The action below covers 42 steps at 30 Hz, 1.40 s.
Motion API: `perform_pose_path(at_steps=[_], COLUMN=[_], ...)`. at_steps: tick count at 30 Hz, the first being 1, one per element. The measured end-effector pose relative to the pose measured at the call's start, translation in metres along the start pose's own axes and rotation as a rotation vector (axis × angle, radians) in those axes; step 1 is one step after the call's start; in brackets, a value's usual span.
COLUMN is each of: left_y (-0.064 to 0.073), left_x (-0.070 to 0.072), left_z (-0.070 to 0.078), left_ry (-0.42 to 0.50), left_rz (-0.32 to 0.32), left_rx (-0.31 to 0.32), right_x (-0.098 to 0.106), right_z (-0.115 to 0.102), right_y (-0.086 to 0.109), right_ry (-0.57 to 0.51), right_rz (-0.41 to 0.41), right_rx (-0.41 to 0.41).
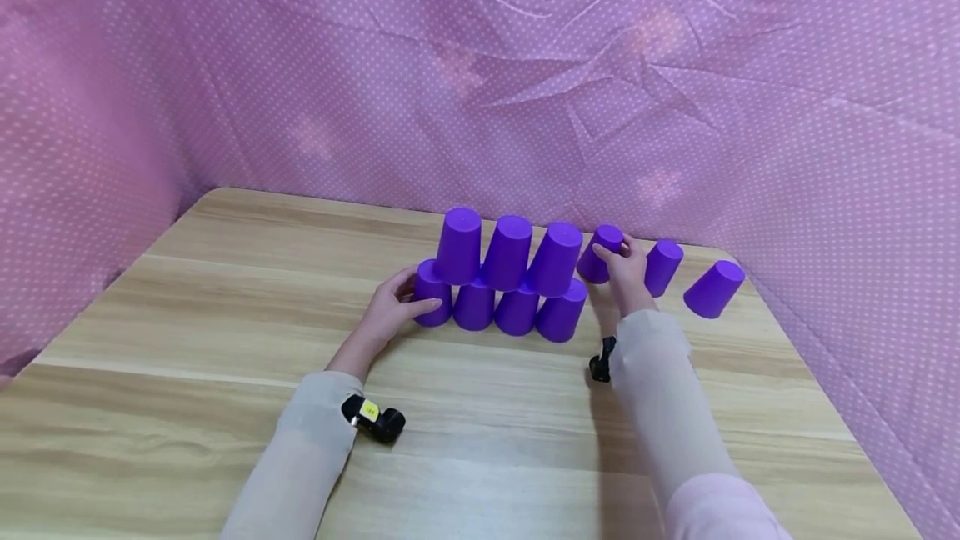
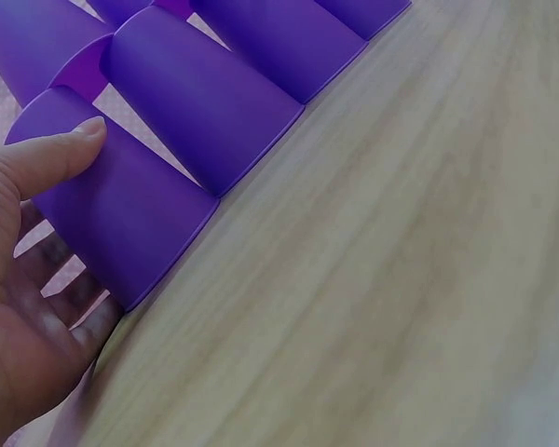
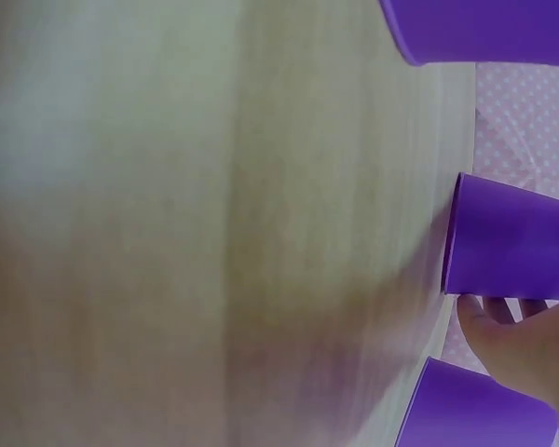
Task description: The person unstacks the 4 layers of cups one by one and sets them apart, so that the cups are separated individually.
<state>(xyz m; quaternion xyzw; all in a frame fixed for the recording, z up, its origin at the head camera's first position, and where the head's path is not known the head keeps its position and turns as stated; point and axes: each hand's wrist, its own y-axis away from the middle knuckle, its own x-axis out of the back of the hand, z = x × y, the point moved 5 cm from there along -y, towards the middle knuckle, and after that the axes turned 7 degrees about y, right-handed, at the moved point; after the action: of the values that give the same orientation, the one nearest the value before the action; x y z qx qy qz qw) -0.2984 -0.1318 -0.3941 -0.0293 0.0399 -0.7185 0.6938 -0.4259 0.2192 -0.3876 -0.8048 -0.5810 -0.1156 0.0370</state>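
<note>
Upside-down purple cups stand in two tiers, with several in the bottom row and three on top, including the middle upper cup (image 1: 507, 254). My left hand (image 1: 391, 308) is at the leftmost bottom cup (image 2: 121, 205). Its thumb lies on the cup's front and the other fingers reach round behind. To the right of the stack, my right hand (image 1: 627, 272) grips a separate upside-down purple cup (image 1: 597, 257) by its side. In the right wrist view, part of that hand runs out of frame beside the held cup (image 3: 508, 239).
Two more upside-down cups stand to the right, a nearer-to-hand cup (image 1: 663, 267) and an outer cup (image 1: 714, 289). All are on a wood-grain table (image 1: 465, 440). Pink dotted cloth (image 1: 420, 73) hangs behind and at the sides.
</note>
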Motion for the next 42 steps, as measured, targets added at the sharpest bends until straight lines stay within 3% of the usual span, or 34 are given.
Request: perform_pose_path(at_steps=[5, 13, 17, 24, 42], left_y=[-0.007, -0.008, -0.008, -0.008, -0.008], left_x=[0.003, 0.004, 0.005, 0.004, 0.002], left_z=[-0.012, -0.013, -0.013, -0.015, -0.013], left_ry=[-0.013, -0.013, -0.007, -0.006, -0.010], left_rz=[0.010, 0.020, 0.020, 0.008, 0.011], left_rx=[-0.002, -0.031, -0.027, -0.016, -0.041], right_x=[-0.001, -0.003, -0.002, 0.006, 0.021], right_z=[-0.001, -0.001, 0.003, -0.030, -0.066], right_y=[0.000, -0.005, -0.014, 0.007, 0.013], right_ry=[-0.042, -0.074, -0.162, 0.001, 0.119], right_rz=[-0.024, -0.053, -0.077, -0.080, -0.161], right_rx=[-0.014, -0.036, -0.046, 0.049, 0.170])
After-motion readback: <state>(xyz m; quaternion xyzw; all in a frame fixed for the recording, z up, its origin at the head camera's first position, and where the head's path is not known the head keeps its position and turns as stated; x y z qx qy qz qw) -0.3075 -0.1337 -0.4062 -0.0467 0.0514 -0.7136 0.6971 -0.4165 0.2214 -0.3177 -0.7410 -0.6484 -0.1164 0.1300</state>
